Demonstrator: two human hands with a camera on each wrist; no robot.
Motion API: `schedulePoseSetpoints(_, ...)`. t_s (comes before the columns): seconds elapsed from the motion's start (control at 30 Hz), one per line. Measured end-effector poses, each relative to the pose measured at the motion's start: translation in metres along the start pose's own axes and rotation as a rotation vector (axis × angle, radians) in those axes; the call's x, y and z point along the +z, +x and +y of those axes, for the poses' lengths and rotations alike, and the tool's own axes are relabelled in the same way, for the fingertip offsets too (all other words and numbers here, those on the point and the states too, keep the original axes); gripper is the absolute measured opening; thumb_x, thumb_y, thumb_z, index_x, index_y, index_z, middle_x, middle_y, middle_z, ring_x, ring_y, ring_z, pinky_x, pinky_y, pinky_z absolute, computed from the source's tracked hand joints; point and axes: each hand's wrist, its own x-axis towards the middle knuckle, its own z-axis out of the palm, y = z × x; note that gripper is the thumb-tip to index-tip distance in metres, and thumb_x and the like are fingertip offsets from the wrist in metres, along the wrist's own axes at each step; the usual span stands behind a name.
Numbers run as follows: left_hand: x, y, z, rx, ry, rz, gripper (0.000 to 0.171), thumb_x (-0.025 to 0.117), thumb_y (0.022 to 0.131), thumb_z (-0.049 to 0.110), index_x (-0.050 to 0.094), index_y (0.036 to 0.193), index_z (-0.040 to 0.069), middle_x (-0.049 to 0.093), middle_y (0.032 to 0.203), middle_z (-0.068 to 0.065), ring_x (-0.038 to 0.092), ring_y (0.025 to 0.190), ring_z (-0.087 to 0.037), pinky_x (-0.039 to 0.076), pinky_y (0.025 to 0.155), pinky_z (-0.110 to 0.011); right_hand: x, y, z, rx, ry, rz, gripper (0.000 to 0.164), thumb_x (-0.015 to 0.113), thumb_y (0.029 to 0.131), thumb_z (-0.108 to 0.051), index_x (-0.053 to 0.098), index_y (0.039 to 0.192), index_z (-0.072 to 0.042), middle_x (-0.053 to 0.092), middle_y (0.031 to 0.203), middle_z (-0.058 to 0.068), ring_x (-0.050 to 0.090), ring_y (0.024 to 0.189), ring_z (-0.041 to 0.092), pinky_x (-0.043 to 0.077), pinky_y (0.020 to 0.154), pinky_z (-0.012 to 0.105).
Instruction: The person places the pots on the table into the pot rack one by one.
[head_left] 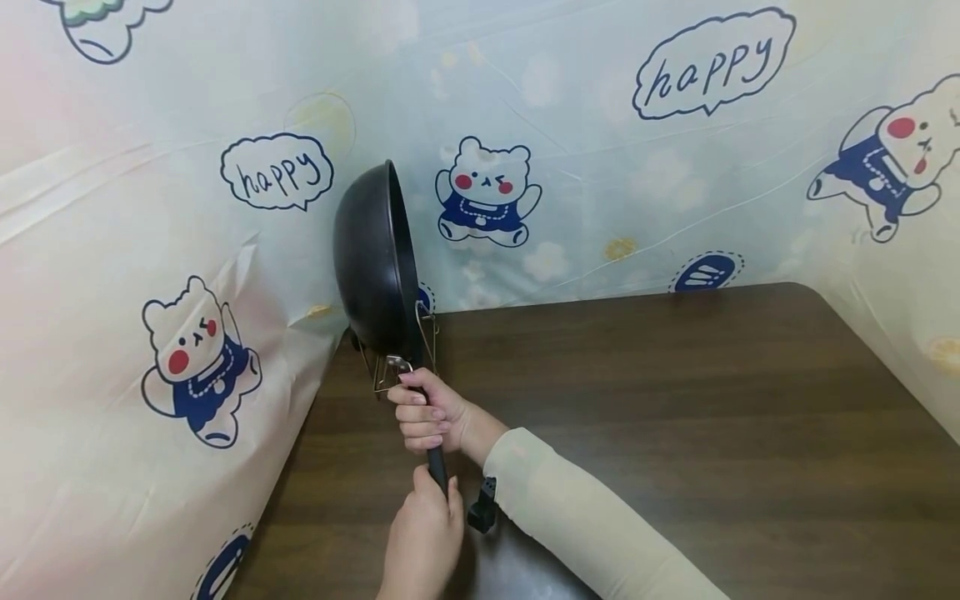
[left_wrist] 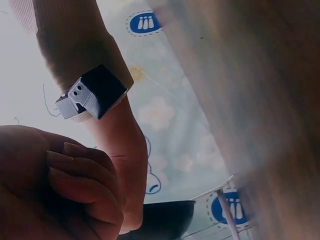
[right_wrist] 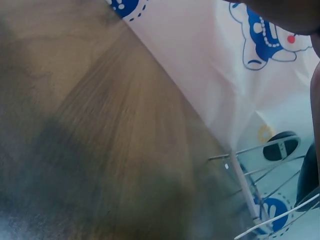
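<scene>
A black wok [head_left: 367,258] stands on its side in the head view, its open face turned right and its handle [head_left: 436,467] pointing down toward me. My right hand [head_left: 431,412] grips the handle close to the bowl. Lower down, my left hand [head_left: 426,529] holds the handle near its end; the left wrist view shows curled fingers [left_wrist: 85,187]. A metal wire rack [head_left: 381,379] is around the wok's lower part, seen also as a wire rack [right_wrist: 245,187] in the right wrist view. Whether the wok rests on the rack, I cannot tell.
The brown wooden table [head_left: 637,400] extends to the right of the hands. A patterned cloth [head_left: 577,183] with cartoon bears hangs behind the table and along its left side. A small black camera [head_left: 483,504] sits on my right wrist.
</scene>
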Motion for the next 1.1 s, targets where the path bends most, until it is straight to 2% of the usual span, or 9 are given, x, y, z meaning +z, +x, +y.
schedulePoseSetpoints(0.4, 0.014, 0.002, -0.006, 0.0, 0.014, -0.017, 0.024, 0.064, 0.094, 0.014, 0.049, 0.097, -0.005, 0.053, 0.06, -0.008, 0.055, 0.048, -0.021, 0.04, 0.042, -0.039, -0.028, -0.012, 0.009, -0.008, 0.08, 0.04, 0.043, 0.045, 0.096, -0.044, 0.034, 0.062, -0.019, 0.036, 0.04, -0.01, 0.041, 0.031, 0.004, 0.033, 0.035, 0.018)
schedulePoseSetpoints(0.57, 0.018, 0.003, -0.009, -0.009, 0.022, -0.037, 0.025, 0.065, 0.094, 0.014, 0.05, 0.099, -0.005, 0.055, 0.061, -0.009, 0.057, 0.05, -0.022, 0.042, 0.043, -0.04, -0.035, -0.018, 0.013, -0.016, 0.121, 0.072, 0.043, 0.047, 0.095, -0.043, 0.032, 0.062, -0.019, 0.036, 0.04, -0.009, 0.042, 0.031, 0.004, 0.033, 0.035, 0.018)
schedulePoseSetpoints(0.7, 0.02, 0.004, -0.012, 0.008, 0.02, -0.053, 0.027, 0.066, 0.093, 0.014, 0.051, 0.101, -0.006, 0.056, 0.062, -0.01, 0.058, 0.051, -0.022, 0.042, 0.044, -0.039, -0.04, -0.022, 0.014, -0.026, 0.123, 0.084, 0.042, 0.048, 0.095, -0.042, 0.034, 0.063, -0.019, 0.039, 0.042, -0.009, 0.044, 0.032, 0.003, 0.033, 0.036, 0.018)
schedulePoseSetpoints(0.8, 0.019, 0.004, -0.015, 0.01, 0.014, -0.088, 0.028, 0.066, 0.092, 0.016, 0.051, 0.102, -0.005, 0.055, 0.062, -0.007, 0.056, 0.05, -0.019, 0.04, 0.043, -0.038, -0.042, -0.024, 0.015, -0.028, 0.066, 0.113, 0.041, 0.045, 0.096, -0.044, 0.036, 0.065, -0.018, 0.041, 0.044, -0.01, 0.046, 0.034, 0.002, 0.038, 0.039, 0.017)
schedulePoseSetpoints(0.93, 0.015, 0.005, -0.02, -0.018, -0.015, -0.188, 0.034, 0.064, 0.094, 0.025, 0.051, 0.107, -0.003, 0.05, 0.06, -0.001, 0.048, 0.047, -0.015, 0.035, 0.041, -0.034, -0.043, -0.028, 0.014, -0.028, -0.102, 0.207, 0.041, 0.033, 0.099, -0.047, 0.041, 0.072, -0.018, 0.044, 0.053, -0.009, 0.049, 0.043, 0.003, 0.043, 0.048, 0.019)
schedulePoseSetpoints(1.03, 0.01, 0.006, -0.026, -0.02, -0.041, -0.25, 0.045, 0.064, 0.096, 0.038, 0.052, 0.114, -0.001, 0.049, 0.062, 0.001, 0.046, 0.048, -0.014, 0.035, 0.042, -0.033, -0.044, -0.031, 0.014, -0.027, -0.206, 0.308, 0.045, 0.027, 0.102, -0.052, 0.05, 0.083, -0.018, 0.05, 0.066, -0.006, 0.054, 0.056, 0.007, 0.048, 0.06, 0.025)
schedulePoseSetpoints(1.1, 0.006, 0.007, -0.03, -0.016, -0.053, -0.263, 0.052, 0.063, 0.095, 0.047, 0.052, 0.12, 0.002, 0.051, 0.065, 0.003, 0.047, 0.051, -0.013, 0.036, 0.045, -0.033, -0.045, -0.035, 0.014, -0.026, -0.237, 0.369, 0.05, 0.027, 0.102, -0.057, 0.055, 0.094, -0.018, 0.056, 0.076, -0.003, 0.06, 0.067, 0.012, 0.05, 0.068, 0.031)
